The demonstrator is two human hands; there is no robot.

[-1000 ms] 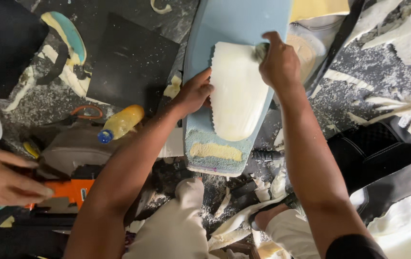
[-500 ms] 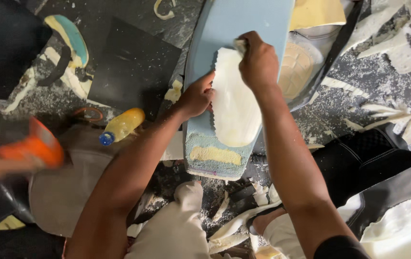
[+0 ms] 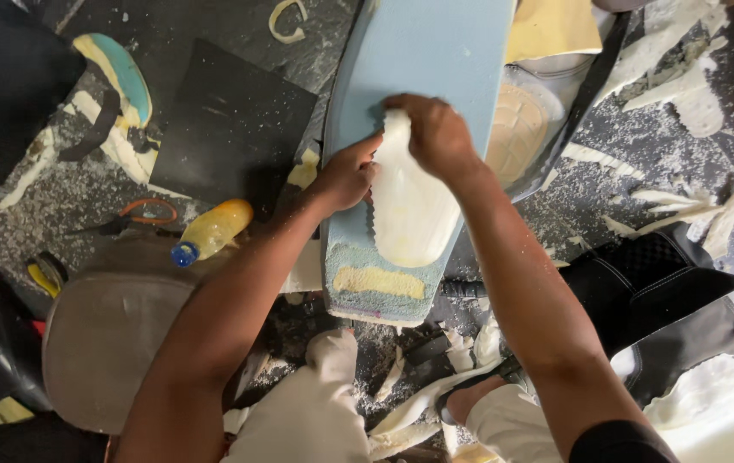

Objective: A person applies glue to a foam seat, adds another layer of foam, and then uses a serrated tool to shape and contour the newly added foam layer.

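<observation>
Change: both hands have slid toward the upper middle of the frame along the white sole-shaped piece [image 3: 411, 210]; the orange tool and another person's hand seen at the left edge earlier are gone from view.
Head view, right hand [image 3: 435, 135]: fingers curled and pressed down on the top end of the white piece, gripping its upper edge.
Head view, left hand [image 3: 348, 176]: fingers bent against the left, toothed edge of the white piece, steadying it.
White piece: lies lengthwise on the light blue foam board [image 3: 422, 60], centre of the frame, its rounded lower end just above a yellow patch [image 3: 380, 280] on the board's rough lower end.
Blue board: runs from the top centre down to mid-frame, over the dark, speckled floor [image 3: 212, 26].
Surroundings: yellow bottle with blue cap [image 3: 211, 230] left of centre, beside a black sheet [image 3: 230, 129]; orange-handled scissors [image 3: 140, 213] near it; white foam scraps [image 3: 684, 206] at the right and bottom.
</observation>
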